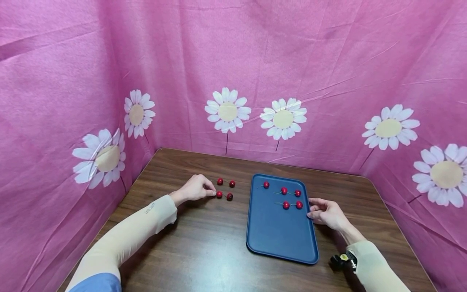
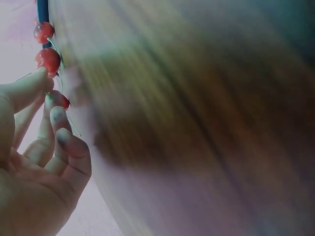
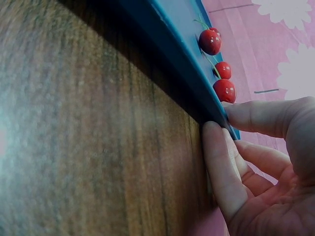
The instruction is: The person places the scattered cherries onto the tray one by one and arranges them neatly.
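A blue sleeve (image 1: 96, 284) is nearest the camera, low at the left edge, with a pale sleeve (image 1: 127, 231) running from it to the wrist. The blue tray (image 1: 282, 239) lies on the table (image 1: 204, 239), right of its middle, its long sides running away from the person. It holds five cherries (image 1: 283, 190), all in its far half: one alone toward the far left, and two pairs toward the right rim, one pair behind the other. Their thin stems point mostly left; the near half of the tray is bare.

The right hand (image 1: 326, 213) grips the tray's right rim, thumb and fingers pinching it. Left of the tray, apart from it, four more cherries sit on the table in two rows of two, the near right one darker. The left hand (image 1: 195, 188) pinches at the near left cherry (image 1: 219, 194) with thumb and forefinger; whether on fruit or stem cannot be told. A black device (image 1: 339, 261) with a yellow mark sits at the right wrist. Behind the table hangs a pink cloth (image 1: 328, 48) with white daisies (image 1: 228, 111).
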A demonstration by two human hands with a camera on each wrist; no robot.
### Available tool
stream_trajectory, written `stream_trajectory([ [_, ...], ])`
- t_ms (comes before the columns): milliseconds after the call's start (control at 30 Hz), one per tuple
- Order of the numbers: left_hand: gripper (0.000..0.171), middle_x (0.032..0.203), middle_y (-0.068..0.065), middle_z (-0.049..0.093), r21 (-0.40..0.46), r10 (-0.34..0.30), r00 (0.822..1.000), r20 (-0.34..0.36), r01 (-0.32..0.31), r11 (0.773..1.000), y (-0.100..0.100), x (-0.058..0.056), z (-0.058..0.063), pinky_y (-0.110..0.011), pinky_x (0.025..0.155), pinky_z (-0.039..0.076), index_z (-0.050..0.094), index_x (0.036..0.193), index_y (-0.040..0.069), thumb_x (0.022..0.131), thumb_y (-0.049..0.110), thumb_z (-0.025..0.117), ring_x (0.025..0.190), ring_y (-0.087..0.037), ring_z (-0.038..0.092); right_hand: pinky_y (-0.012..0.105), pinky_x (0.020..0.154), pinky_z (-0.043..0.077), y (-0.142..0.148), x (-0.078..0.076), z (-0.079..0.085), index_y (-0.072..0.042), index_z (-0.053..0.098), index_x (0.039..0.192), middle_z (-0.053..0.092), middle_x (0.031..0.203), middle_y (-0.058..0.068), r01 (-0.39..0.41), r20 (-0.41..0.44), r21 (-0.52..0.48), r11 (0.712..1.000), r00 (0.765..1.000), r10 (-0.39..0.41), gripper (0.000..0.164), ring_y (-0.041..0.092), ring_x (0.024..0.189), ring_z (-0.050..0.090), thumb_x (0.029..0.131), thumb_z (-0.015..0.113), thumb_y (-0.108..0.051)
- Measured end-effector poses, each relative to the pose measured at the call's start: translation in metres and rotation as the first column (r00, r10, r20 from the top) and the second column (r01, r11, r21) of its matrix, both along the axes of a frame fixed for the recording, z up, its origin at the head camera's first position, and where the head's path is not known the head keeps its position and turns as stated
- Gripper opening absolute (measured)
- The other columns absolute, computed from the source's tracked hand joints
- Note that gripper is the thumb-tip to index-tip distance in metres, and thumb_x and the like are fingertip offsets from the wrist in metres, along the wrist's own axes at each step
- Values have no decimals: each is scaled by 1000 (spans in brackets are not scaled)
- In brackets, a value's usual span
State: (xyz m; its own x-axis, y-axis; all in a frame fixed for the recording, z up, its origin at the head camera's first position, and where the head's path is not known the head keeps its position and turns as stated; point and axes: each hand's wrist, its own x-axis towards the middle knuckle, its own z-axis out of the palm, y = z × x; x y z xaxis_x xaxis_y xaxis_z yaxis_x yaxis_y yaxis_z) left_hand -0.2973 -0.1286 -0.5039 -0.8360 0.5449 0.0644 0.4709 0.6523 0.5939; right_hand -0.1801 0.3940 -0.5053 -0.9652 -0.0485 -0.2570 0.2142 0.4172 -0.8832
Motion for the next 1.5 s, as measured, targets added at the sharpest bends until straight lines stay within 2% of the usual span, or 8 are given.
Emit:
stream_trajectory([
  [167,7,73,9,80,56,10,1000,9,-11,998,2,0,0,-31,83,56,91,95,26,100,26,86,66,-3,64,30,81,69,0,0,0,19,39,162,74,104,5,-1,-1,-7,1000,1000,1,75,5,86,74,98,77,6],
  [500,6,95,5,87,127,65,997,34,-69,990,11,5,12,-32,87,57,91,98,23,99,23,86,79,-4,67,29,81,69,-1,1,-1,19,39,163,73,103,5,2,-1,-15,1000,1000,-2,76,4,85,73,98,77,6],
  [733,9,99,4,88,204,0,1000,4,0,979,21,6,16,-31,83,58,91,99,20,100,25,84,86,-7,71,28,81,69,-1,1,0,19,38,163,74,103,5,3,-1,-15,1000,1000,-3,77,4,86,73,98,77,6],
  [767,11,97,7,88,229,-27,999,-20,31,973,22,-3,5,-29,82,57,91,99,22,100,30,84,85,-5,71,29,81,69,-2,1,0,19,38,163,74,103,5,5,0,-16,1000,1000,-5,76,4,86,73,98,77,6],
  [867,11,95,10,87,257,-49,999,-14,51,965,29,-3,6,-27,79,56,91,99,24,100,32,84,84,-4,70,29,81,69,-2,2,1,19,38,163,74,103,9,1,-2,-12,1000,1000,-1,76,4,86,73,99,77,5],
  [967,11,98,7,87,259,-39,999,26,31,965,39,-1,10,-27,79,55,91,101,23,101,32,84,85,-7,68,28,81,69,-2,2,1,19,39,163,74,103,10,4,-3,-13,1000,1000,-4,76,4,85,73,99,77,5],
  [1067,9,101,2,88,236,-4,997,76,-14,972,51,11,24,-28,78,54,91,102,20,100,27,86,85,-10,66,28,80,68,-2,1,1,20,38,163,74,103,10,-1,-4,-13,1000,1000,1,76,4,85,73,99,77,5],
  [1500,6,93,4,87,218,-81,997,-16,83,972,97,9,28,-23,76,53,91,97,20,98,24,87,79,-4,64,28,80,69,0,0,-2,19,39,163,75,104,7,5,-2,-13,1000,1000,-5,78,4,85,73,97,79,5],
])
